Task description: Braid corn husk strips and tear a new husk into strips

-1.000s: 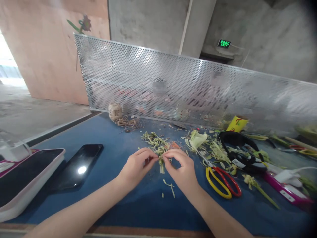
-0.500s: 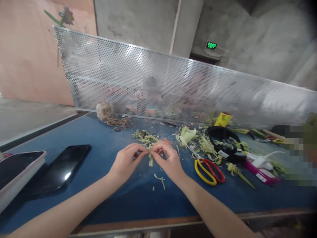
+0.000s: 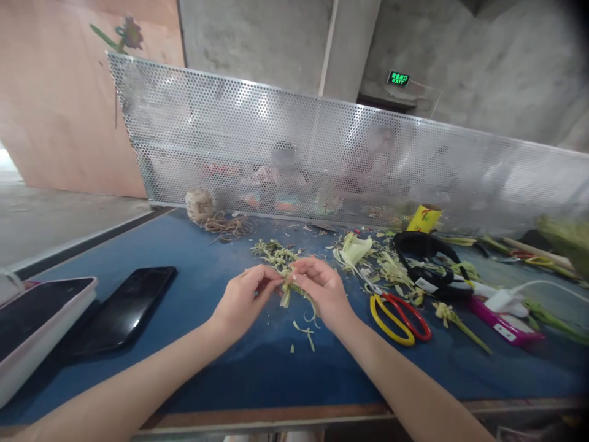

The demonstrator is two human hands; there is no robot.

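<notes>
My left hand (image 3: pixel 242 301) is closed in a pinch at the near end of a knotted or braided strand of pale green plant strips (image 3: pixel 272 250). The thumb and fingers of my right hand (image 3: pixel 326 293) pinch the same strand close beside it, with the other fingers loosely curled. A short pale leafy end (image 3: pixel 285 298) sticks out below the fingertips, and a thin strip curls down by my right palm. Beyond my hands, the rest of the strand lies on the blue tabletop (image 3: pixel 257 374). The exact grip points are partly hidden by my fingers.
Scissors with yellow (image 3: pixel 373 312) and red handles lie right, beside husk scraps (image 3: pixel 355 248), a black headband-like item (image 3: pixel 416 238) and a magenta power strip (image 3: pixel 508 331). Left are a black phone (image 3: pixel 131 307) and a pale-cased device (image 3: pixel 41 313). Twine (image 3: pixel 199 205) sits before a perforated metal screen (image 3: pixel 221 141).
My right hand has shifted and its fingers are more extended, with a thin strip now showing beneath it. The left hand keeps its pinch. The whole view has moved slightly.
</notes>
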